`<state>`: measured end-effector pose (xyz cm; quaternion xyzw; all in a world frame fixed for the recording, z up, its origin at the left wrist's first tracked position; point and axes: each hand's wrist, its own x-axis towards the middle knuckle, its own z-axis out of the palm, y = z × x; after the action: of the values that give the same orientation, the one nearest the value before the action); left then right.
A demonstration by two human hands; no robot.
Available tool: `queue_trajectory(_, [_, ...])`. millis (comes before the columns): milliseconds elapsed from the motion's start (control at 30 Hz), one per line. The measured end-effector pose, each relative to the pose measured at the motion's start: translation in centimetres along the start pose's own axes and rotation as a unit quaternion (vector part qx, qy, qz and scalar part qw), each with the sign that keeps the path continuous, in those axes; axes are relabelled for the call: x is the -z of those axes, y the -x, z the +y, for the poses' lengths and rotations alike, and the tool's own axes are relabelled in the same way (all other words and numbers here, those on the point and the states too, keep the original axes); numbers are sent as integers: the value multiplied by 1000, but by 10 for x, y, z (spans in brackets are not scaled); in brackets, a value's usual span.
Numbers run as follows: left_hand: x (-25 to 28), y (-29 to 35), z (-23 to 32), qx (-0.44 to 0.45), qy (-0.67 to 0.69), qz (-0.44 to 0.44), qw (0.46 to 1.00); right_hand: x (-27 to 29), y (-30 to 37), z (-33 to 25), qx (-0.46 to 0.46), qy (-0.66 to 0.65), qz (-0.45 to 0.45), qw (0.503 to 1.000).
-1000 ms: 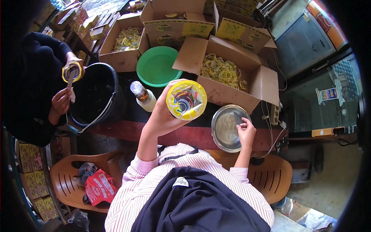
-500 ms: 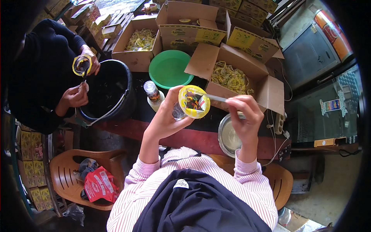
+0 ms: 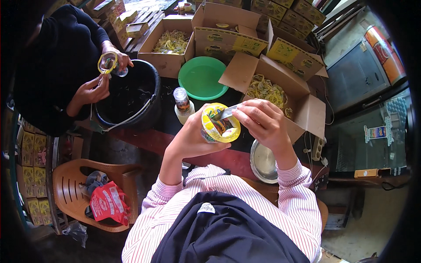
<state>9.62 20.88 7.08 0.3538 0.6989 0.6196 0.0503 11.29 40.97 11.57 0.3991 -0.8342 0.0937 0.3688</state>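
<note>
My left hand [image 3: 191,135] is closed around a clear plastic cup [image 3: 234,132] with a yellow rim, its mouth tilted toward me. The cup's yellow film lid is torn or cut open across the middle, and a dark, multicoloured print shows through the gap. Between the thumb and fingers of my right hand [image 3: 264,122] is a thin, flat grey blade-like strip [image 3: 227,112]. Its tip reaches over the upper part of the cup's opening; how deep it goes I cannot tell. Just beyond my left hand stands a pale bottle with an upturned clear cup [image 3: 180,95] on top.
A co-worker's hands [image 3: 94,90] hold a similar yellow-rimmed cup above a black bucket [image 3: 153,87] at left. Further back are a green basin [image 3: 202,79] and cardboard boxes [image 3: 313,111] of yellow strips. A metal bowl [image 3: 263,164] sits below my right hand.
My right hand has moved left, bringing the strip from the cup's right edge to over its opening. The co-worker's hands and cup have shifted. The whole view has moved slightly.
</note>
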Motion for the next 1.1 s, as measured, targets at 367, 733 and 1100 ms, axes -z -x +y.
queue_trajectory(367, [5,-1,0,12,62,44,997,-12,2,8,-3,-15,32,999])
queue_trajectory(733, [5,-10,-12,46,97,53,993,-22,-1,20,-15,-34,52,998])
queue_trajectory(1100, [-2,-30,-17,79,197,-21,977,-30,19,32,-43,-56,92,993])
